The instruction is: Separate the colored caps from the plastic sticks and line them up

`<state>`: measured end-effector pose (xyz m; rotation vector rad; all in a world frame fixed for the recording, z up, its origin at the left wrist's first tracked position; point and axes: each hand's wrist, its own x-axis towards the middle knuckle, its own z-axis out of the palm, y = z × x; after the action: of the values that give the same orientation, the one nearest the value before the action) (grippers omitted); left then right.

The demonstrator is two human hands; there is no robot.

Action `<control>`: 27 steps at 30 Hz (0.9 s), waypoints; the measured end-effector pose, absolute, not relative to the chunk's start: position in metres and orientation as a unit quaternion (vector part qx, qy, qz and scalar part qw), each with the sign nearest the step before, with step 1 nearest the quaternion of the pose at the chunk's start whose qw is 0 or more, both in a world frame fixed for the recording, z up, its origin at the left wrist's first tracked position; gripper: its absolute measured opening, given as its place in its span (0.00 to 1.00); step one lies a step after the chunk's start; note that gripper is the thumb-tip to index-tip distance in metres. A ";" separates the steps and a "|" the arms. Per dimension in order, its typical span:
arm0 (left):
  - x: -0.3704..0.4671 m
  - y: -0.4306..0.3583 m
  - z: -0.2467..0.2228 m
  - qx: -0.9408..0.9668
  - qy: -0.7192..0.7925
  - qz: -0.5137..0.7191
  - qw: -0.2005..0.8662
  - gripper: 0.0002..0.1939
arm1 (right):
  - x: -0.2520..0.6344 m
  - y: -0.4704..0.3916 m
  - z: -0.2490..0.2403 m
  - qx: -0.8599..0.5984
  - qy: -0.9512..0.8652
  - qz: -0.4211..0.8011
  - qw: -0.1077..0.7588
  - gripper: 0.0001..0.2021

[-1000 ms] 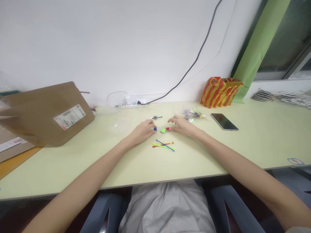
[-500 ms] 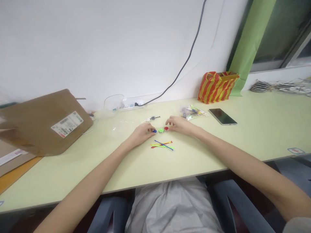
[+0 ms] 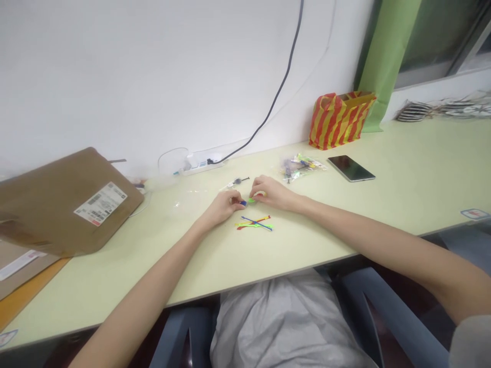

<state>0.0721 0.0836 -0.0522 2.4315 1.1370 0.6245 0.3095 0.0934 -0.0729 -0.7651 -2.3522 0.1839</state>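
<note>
My left hand (image 3: pixel 224 205) is closed in a pinch around a small blue round piece (image 3: pixel 243 203) near the tabletop. Just to the right, the fingertips of my right hand (image 3: pixel 270 192) close on a small bright green round piece (image 3: pixel 251 200). A red round piece (image 3: pixel 260 194) shows partly beneath those right fingers, its outline mostly covered. In front of both hands, thin blue, red, yellow and green plastic strips (image 3: pixel 254 223) lie crossed in a loose pile. Behind my left hand lies a small dark round piece with a thin stem (image 3: pixel 238 181).
A clear bag of coloured parts (image 3: pixel 303 166) and a dark-screened tablet (image 3: pixel 351 168) lie right, below a red-and-yellow striped bag (image 3: pixel 339 120). At left stands a labelled cardboard box (image 3: pixel 72 199). A power strip (image 3: pixel 201 162) with a black cable sits against the wall.
My right hand has moved left from beside the red piece onto the green one. My left hand keeps its pinch on the blue piece. The camera view has tilted slightly.
</note>
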 end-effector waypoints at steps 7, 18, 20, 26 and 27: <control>0.075 0.085 -0.054 0.870 0.403 0.220 0.180 0.06 | 0.308 0.092 -0.073 -0.293 -0.893 0.066 0.335 0.10; 0.075 0.092 -0.065 0.855 0.411 0.230 0.217 0.08 | 0.299 0.087 -0.077 -0.276 -0.916 0.064 0.284 0.12; 0.074 0.092 -0.068 0.849 0.412 0.242 0.226 0.09 | 0.297 0.084 -0.075 -0.284 -0.914 0.061 0.282 0.11; 0.070 0.089 -0.069 0.843 0.387 0.271 0.256 0.13 | 0.292 0.079 -0.069 -0.297 -0.915 0.063 0.264 0.09; 0.069 0.089 -0.069 0.845 0.380 0.273 0.257 0.14 | 0.293 0.079 -0.068 -0.296 -0.917 0.065 0.260 0.09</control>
<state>0.0686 0.0888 -0.0689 2.2937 1.0319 0.7405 0.2928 0.0787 -0.0681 -0.8019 -2.4830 0.1757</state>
